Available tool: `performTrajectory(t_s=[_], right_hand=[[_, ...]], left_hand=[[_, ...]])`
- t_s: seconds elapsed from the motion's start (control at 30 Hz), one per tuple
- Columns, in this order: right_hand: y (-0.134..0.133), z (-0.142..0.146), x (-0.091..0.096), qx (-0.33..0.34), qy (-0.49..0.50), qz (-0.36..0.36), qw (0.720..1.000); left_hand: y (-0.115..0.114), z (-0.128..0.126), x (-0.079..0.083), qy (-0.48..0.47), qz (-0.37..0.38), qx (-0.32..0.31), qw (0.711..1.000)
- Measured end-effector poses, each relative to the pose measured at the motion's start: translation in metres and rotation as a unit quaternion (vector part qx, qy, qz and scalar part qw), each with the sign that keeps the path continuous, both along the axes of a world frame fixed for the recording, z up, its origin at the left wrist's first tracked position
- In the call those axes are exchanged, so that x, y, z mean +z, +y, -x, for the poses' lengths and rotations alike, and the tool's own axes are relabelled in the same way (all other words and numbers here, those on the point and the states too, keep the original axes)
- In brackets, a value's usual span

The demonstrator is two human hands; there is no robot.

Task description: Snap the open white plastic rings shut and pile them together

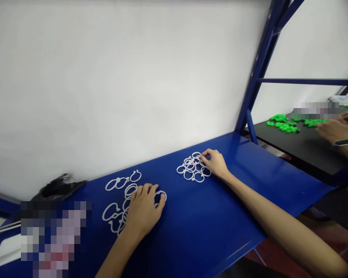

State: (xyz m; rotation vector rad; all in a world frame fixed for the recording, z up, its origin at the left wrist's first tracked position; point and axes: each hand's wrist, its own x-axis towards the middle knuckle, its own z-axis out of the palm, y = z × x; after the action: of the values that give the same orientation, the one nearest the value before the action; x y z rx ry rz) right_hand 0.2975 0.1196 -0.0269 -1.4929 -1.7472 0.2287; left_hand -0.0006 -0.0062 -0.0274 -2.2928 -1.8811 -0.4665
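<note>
My left hand [143, 210] lies on the blue shelf [220, 216], fingers curled round a white plastic ring [161, 195] at its fingertips. Several loose white rings [120, 183] lie spread around and under that hand. My right hand [216, 162] reaches further back to a tight pile of white rings [193, 168]. Its thumb and fingers pinch a ring at the pile's right edge.
A white wall rises right behind the shelf. A black bag [58, 187] lies at the back left. A blue upright post [258, 65] stands to the right. Beyond it, another person's hands [336, 129] work at green pieces [284, 123] on a black table.
</note>
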Motion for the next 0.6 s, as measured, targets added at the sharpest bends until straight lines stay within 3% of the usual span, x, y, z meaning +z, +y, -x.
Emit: performTrajectory(t_s=[0.3, 0.6], right_hand=[[-0.0006, 0.0050, -0.0025, 0.039, -0.022, 0.006, 0.999], [-0.0023, 0.0030, 0.0020, 0.022, -0.020, -0.034, 0.999]], left_hand=[[0.0002, -0.0001, 0.0035, -0.043, 0.015, -0.039, 0.998], [0.0049, 0.0017, 0.0024, -0.108, -0.015, -0.073, 0.991]])
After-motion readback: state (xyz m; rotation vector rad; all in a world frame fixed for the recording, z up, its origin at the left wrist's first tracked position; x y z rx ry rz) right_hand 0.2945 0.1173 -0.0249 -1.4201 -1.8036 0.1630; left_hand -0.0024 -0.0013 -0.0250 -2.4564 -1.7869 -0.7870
